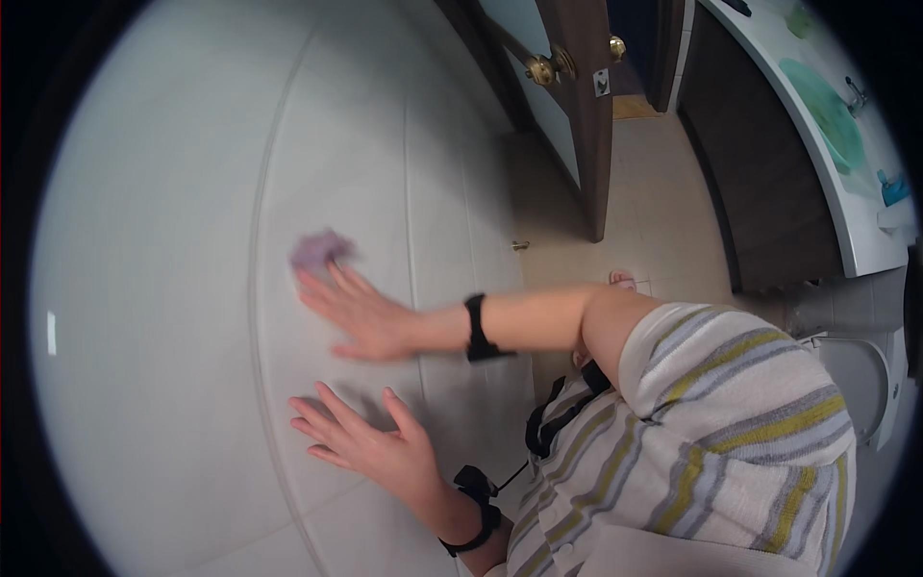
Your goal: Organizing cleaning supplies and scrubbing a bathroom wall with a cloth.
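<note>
My right hand (365, 313) is stretched toward the white tiled wall (192, 192), blurred by motion. Under and beyond its fingertips is a crumpled purple cloth (322, 252), pressed against the tiles. Its exact kind is smeared. Below it in the view, my left hand (370, 442) is held up with fingers spread and nothing in it. Those fingers are at the wall; whether they touch it I cannot tell. Each wrist wears a black strap.
A brown-framed door (577, 125) with a brass knob (543, 69) stands open ahead. On the right runs a white counter (856, 226) with a green basin (822, 111) and a blue bottle (892, 188). Behind me is a white toilet (851, 380). Beige tiles cover the floor (663, 212).
</note>
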Available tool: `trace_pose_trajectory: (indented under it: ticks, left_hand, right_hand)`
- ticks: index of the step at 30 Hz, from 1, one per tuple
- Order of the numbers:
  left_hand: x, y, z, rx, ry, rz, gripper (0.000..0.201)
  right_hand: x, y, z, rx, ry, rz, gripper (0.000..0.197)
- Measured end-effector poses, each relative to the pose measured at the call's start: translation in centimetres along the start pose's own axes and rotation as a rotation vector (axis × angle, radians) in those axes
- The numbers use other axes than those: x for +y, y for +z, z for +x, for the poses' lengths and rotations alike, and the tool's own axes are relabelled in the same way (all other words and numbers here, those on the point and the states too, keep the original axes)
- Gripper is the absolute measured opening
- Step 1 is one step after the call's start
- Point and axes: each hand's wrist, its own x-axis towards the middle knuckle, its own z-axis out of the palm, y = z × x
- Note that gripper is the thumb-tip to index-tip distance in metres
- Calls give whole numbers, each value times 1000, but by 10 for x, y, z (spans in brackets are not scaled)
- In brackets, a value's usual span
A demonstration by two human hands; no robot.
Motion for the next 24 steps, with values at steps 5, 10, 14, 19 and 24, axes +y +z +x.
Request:
trace_pose_trajectory:
  ticks: [5, 10, 14, 19, 24]
  left_hand:
    - [9, 14, 2, -47, -13, -3, 61]
    - [10, 1, 14, -68, -5, -10, 60]
    - [9, -5, 21, -124, 63, -62, 59]
    - [20, -16, 29, -241, 141, -167, 53]
    - [33, -1, 24, -312, 281, -390, 53]
  right_hand:
    - [140, -55, 89, 335, 503, 74, 65]
    - [158, 0, 31, 390, 1023, 337, 77]
    - [70, 42, -29, 160, 1370, 563, 79]
    - [10, -11, -37, 62, 1503, 1340, 54]
    - [8, -85, -57, 121, 1056, 1557, 34]
